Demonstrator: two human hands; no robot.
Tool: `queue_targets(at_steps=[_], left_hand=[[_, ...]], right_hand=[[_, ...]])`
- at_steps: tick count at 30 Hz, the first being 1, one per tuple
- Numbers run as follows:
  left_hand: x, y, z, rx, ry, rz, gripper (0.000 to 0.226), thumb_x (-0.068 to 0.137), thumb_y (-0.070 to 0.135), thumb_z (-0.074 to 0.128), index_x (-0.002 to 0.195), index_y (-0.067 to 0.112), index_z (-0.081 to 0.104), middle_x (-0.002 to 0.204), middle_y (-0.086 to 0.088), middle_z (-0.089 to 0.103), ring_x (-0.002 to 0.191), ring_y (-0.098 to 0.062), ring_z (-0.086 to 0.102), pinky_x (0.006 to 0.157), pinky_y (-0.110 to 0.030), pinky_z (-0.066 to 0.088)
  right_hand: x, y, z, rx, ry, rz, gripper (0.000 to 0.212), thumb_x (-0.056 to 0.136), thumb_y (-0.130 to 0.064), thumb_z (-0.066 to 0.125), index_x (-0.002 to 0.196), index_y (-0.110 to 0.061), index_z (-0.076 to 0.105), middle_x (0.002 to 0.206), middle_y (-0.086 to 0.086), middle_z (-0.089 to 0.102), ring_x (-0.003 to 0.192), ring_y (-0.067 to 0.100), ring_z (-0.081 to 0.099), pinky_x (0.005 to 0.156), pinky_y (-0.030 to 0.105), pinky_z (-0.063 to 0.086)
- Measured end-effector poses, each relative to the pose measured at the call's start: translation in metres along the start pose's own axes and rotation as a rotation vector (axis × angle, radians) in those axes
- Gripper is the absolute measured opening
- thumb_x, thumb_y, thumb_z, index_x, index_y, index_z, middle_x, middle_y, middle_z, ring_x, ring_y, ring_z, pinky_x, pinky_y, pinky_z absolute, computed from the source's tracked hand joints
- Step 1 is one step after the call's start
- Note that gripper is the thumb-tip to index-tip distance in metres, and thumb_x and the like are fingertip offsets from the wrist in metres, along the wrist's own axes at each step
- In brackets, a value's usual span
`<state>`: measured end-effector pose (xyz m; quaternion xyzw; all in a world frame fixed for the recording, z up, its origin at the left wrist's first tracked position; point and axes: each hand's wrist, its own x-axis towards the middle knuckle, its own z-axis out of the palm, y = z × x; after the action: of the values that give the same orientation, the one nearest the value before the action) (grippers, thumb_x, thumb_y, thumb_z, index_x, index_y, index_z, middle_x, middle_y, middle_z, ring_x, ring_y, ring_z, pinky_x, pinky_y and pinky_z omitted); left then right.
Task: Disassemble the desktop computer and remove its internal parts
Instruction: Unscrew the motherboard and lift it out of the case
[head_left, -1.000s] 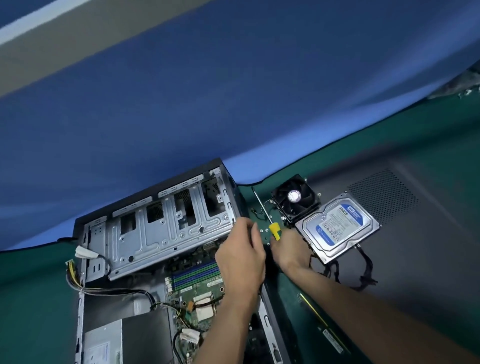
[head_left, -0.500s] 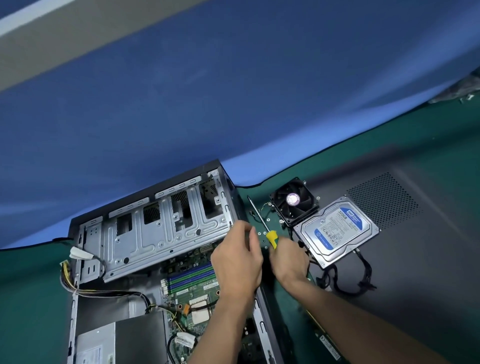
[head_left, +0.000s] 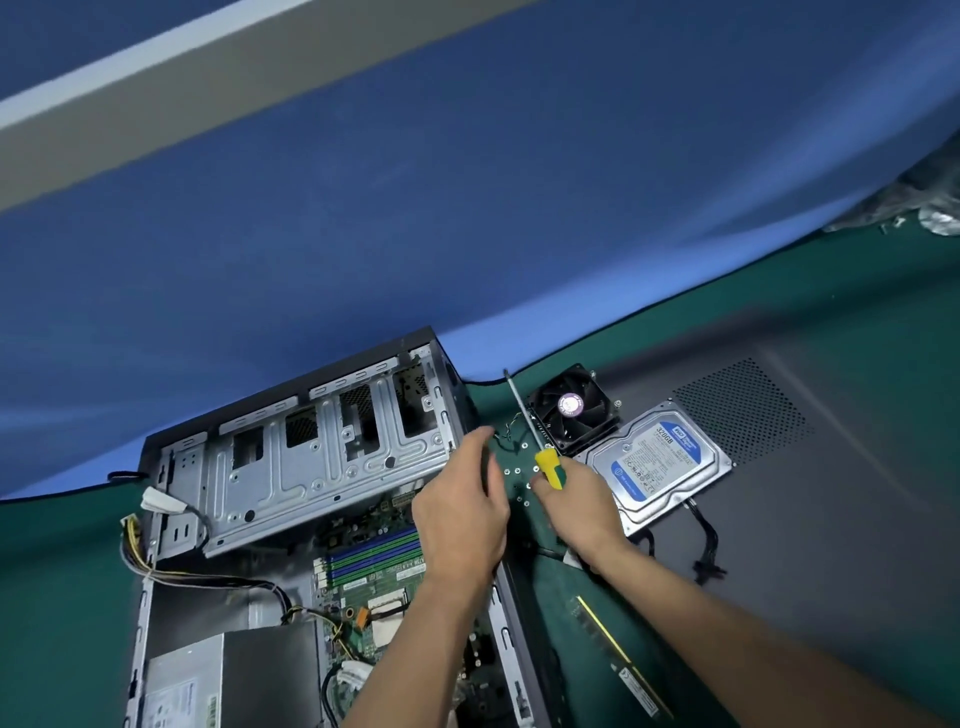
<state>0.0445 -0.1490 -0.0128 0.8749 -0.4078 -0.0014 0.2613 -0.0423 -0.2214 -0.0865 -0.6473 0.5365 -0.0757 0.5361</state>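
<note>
The open desktop case (head_left: 291, 467) lies on the green mat, its motherboard (head_left: 374, 566) and power supply (head_left: 228, 675) visible inside. My right hand (head_left: 576, 512) grips a yellow-and-green screwdriver (head_left: 548, 465), whose shaft points up and away past a black cooler fan (head_left: 574, 410). My left hand (head_left: 462, 519) hovers at the case's right wall, fingers curled with the tips toward several small screws (head_left: 514, 473) lying on the mat; whether it pinches anything is hidden. A blue-labelled hard drive (head_left: 660, 462) lies to the right of the fan.
A RAM stick (head_left: 618, 654) lies on the mat by my right forearm. The dark case side panel (head_left: 805, 493) lies flat under the hard drive, with black cables (head_left: 701, 545) trailing from it. A blue cloth (head_left: 467, 208) hangs behind the table. Yellow-black wires (head_left: 135, 545) hang out at the case's left.
The view has shifted slightly. My right hand has raised the screwdriver so more of its yellow handle and shaft show. My left hand stays by the screws.
</note>
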Motion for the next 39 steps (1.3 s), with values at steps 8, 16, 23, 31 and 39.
queue_targets(at_steps=[8, 16, 23, 31, 39], left_hand=[[0.023, 0.013, -0.028, 0.380, -0.112, 0.307, 0.025, 0.064, 0.009, 0.082, 0.087, 0.013, 0.071, 0.064, -0.003, 0.064, 0.041, -0.026, 0.057, 0.033, -0.025, 0.034], [0.005, -0.038, -0.084, 0.364, -0.118, 0.239, 0.018, 0.087, 0.038, 0.063, 0.083, 0.022, 0.070, 0.058, 0.002, 0.064, 0.049, -0.019, 0.060, 0.043, -0.021, 0.032], [-0.022, -0.077, -0.073, -0.014, -0.239, -0.047, 0.020, 0.092, 0.029, 0.052, 0.109, 0.029, 0.062, 0.079, 0.012, 0.065, 0.068, -0.006, 0.058, 0.054, -0.020, 0.034], [-0.054, -0.135, -0.038, -0.051, -0.427, -0.307, 0.020, 0.091, 0.020, 0.048, 0.108, 0.023, 0.059, 0.093, 0.010, 0.064, 0.082, -0.011, 0.057, 0.069, -0.025, 0.040], [-0.057, -0.147, -0.023, -0.156, -0.440, -0.320, 0.024, 0.091, 0.018, 0.053, 0.110, 0.026, 0.064, 0.112, 0.006, 0.064, 0.094, -0.013, 0.060, 0.081, -0.028, 0.050]], right_hand=[[-0.024, -0.057, -0.061, -0.212, -0.360, -0.225, 0.014, 0.083, -0.023, 0.062, 0.072, -0.019, 0.055, 0.055, -0.005, 0.053, 0.041, 0.012, 0.051, 0.047, 0.024, 0.043], [-0.050, -0.124, -0.099, 0.100, -0.483, -0.175, 0.029, 0.079, -0.019, 0.076, 0.100, -0.004, 0.063, 0.061, 0.001, 0.067, 0.038, 0.013, 0.053, 0.034, 0.021, 0.041], [-0.076, -0.148, -0.049, -0.148, -0.050, -0.447, 0.024, 0.076, -0.039, 0.073, 0.071, -0.022, 0.057, 0.053, 0.000, 0.060, 0.038, 0.009, 0.042, 0.041, 0.023, 0.037], [-0.093, -0.145, -0.003, -0.615, 0.106, -0.494, 0.021, 0.077, -0.046, 0.060, 0.074, -0.027, 0.053, 0.053, -0.007, 0.056, 0.052, 0.011, 0.051, 0.048, 0.028, 0.037], [-0.091, -0.125, 0.035, -0.769, 0.229, -0.440, 0.023, 0.079, -0.051, 0.052, 0.084, -0.029, 0.053, 0.053, -0.007, 0.056, 0.053, 0.012, 0.051, 0.047, 0.025, 0.029]])
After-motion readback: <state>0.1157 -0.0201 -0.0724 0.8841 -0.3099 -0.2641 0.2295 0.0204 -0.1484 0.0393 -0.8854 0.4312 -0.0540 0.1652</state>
